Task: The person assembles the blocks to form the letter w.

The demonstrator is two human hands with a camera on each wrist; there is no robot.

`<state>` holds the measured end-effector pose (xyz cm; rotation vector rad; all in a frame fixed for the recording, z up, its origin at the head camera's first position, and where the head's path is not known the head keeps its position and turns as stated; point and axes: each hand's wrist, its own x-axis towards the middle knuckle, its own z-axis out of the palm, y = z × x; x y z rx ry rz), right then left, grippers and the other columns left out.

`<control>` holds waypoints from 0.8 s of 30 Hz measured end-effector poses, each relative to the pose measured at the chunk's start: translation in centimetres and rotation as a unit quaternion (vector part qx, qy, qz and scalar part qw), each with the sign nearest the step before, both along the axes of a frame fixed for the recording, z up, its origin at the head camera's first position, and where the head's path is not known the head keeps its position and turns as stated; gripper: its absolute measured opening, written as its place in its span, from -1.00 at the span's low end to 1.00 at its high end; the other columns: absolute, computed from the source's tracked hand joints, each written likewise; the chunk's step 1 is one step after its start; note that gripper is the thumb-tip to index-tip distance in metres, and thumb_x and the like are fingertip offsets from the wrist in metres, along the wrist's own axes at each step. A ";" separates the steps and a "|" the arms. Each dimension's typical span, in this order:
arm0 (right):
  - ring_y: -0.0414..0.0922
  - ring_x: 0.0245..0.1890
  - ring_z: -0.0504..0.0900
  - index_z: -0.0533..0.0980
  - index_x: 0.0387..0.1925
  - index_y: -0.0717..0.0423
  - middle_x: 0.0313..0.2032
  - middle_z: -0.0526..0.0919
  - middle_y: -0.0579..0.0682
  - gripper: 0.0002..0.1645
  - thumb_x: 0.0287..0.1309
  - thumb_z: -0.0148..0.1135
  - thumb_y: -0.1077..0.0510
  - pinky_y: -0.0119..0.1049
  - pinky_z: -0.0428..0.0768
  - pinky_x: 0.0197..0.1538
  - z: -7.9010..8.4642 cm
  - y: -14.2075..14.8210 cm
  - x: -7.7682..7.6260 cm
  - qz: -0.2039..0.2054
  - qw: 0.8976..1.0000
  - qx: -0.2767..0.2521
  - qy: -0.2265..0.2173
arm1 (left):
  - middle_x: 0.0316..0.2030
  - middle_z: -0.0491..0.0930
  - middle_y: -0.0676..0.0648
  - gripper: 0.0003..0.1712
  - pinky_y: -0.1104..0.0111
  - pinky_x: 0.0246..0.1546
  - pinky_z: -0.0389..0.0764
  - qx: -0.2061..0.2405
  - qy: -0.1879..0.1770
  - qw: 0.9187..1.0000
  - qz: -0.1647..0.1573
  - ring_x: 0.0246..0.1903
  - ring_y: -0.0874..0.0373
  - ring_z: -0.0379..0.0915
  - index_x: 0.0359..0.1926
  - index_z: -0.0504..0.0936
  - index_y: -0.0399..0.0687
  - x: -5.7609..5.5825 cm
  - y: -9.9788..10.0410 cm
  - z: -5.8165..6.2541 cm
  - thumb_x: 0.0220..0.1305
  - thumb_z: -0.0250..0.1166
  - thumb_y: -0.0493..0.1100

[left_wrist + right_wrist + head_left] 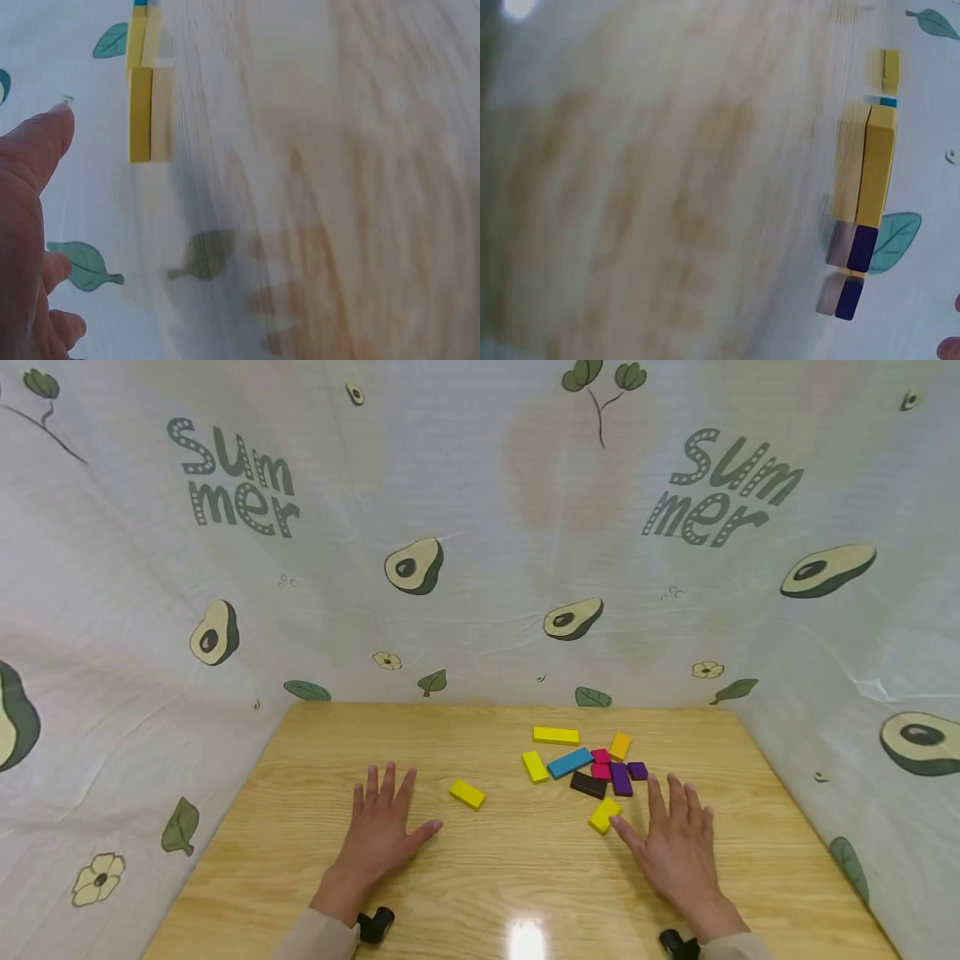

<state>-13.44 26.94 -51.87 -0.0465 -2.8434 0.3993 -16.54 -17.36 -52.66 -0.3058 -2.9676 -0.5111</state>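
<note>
My left hand (382, 831) is over the left side of the wooden table with its fingers spread, holding nothing. Just right of it lies a yellow block (467, 794), also seen in the left wrist view as an upright strip (140, 116). My right hand (678, 847) is likewise spread and holds nothing. Its thumb tip comes right at another yellow block (604, 816). Close to its fingertips are a small purple block (637, 771) and a longer purple block (621, 779). In the right wrist view only bits of fingertips show at the right edge.
Beyond my hands lie a dark brown block (588, 785), a blue block (570, 762), two magenta blocks (601, 772), an orange block (619, 746), a short yellow block (536, 767) and a long yellow block (556, 736). Avocado-print cloth (480, 518) encloses the table's back and sides.
</note>
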 end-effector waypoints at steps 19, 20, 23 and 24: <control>0.47 0.40 0.17 0.19 0.54 0.40 0.45 0.18 0.47 0.13 0.32 0.37 -0.31 0.47 0.15 0.43 0.3 -2.5 -2.1 0.028 0.998 -0.019 0.047 | 0.66 0.00 -0.30 0.07 -0.23 0.65 -0.13 0.004 -0.019 0.998 -0.055 0.67 -0.31 -0.28 0.67 0.18 -0.01 -0.9 4.4 0.2 0.40 0.18 0.49; 0.47 0.41 0.17 0.19 0.54 0.38 0.45 0.18 0.46 0.13 0.32 0.38 -0.30 0.48 0.15 0.43 0.4 -2.6 -2.2 0.028 0.998 -0.021 0.045 | 0.66 0.00 -0.30 0.06 -0.23 0.65 -0.13 0.003 -0.019 0.998 -0.059 0.67 -0.30 -0.28 0.67 0.17 -0.01 -0.9 4.6 0.1 0.40 0.18 0.48; 0.47 0.41 0.17 0.19 0.55 0.34 0.44 0.19 0.45 0.11 0.32 0.38 -0.30 0.48 0.18 0.42 0.4 -3.1 -2.7 0.029 0.998 -0.026 0.039 | 0.66 0.02 -0.30 0.06 -0.21 0.65 -0.10 0.002 -0.019 0.997 -0.071 0.67 -0.31 -0.25 0.66 0.18 -0.02 -1.0 5.3 0.1 0.41 0.18 0.48; 0.47 0.41 0.17 0.19 0.55 0.33 0.44 0.19 0.44 0.10 0.33 0.37 -0.30 0.49 0.19 0.42 0.4 -3.2 -2.8 0.030 0.999 -0.027 0.036 | 0.66 0.02 -0.30 0.06 -0.21 0.65 -0.10 0.001 -0.020 0.997 -0.073 0.67 -0.31 -0.25 0.66 0.18 -0.02 -1.0 5.5 0.1 0.41 0.19 0.47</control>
